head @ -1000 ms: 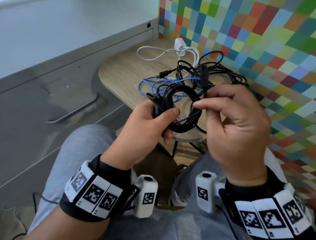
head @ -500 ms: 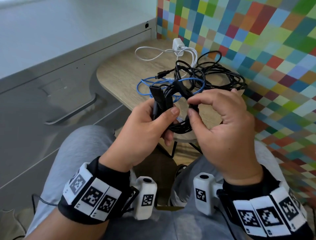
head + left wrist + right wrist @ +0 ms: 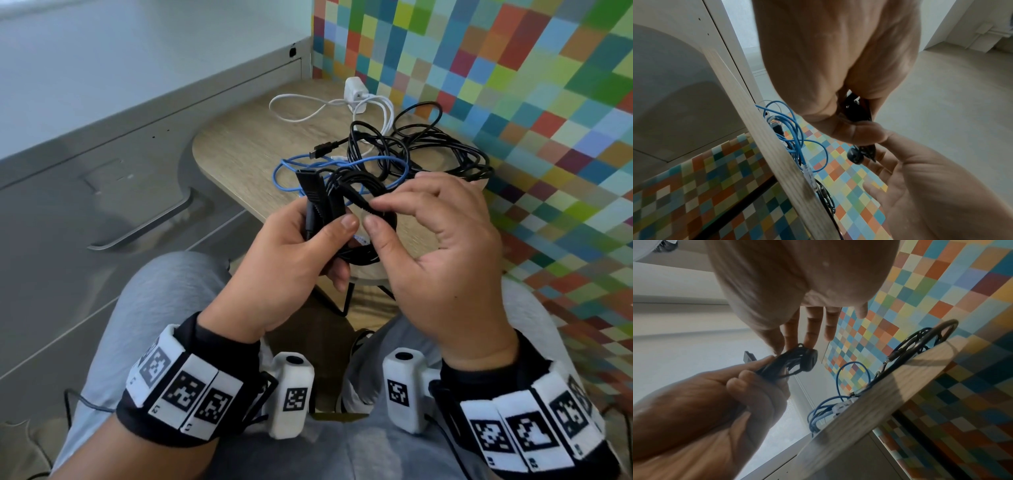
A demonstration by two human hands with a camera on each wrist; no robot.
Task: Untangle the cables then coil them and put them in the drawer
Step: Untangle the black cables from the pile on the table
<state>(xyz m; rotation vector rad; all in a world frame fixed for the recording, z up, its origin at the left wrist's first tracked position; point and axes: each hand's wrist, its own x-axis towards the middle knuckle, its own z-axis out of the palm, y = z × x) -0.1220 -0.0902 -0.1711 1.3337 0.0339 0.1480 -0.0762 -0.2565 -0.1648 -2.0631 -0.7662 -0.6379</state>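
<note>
Cables: one black coiled cable (image 3: 356,219) is nearly wound, gripped in the left hand (image 3: 291,260), its end pinched by the right hand (image 3: 442,260). Beyond the grip, blue, white and black cables (image 3: 404,154) lie tangled; the grey drawer (image 3: 113,192) is shut.

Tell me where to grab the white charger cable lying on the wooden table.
Grip the white charger block, coming from above: it stands up off the wooden table at the far edge, rigid and apart from the black tangle, while its thin cord lies flat and loops away.

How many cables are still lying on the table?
3 by colour: white cable at the back, blue cable near the front edge, black tangle to the right, which may hide more than one.
</note>
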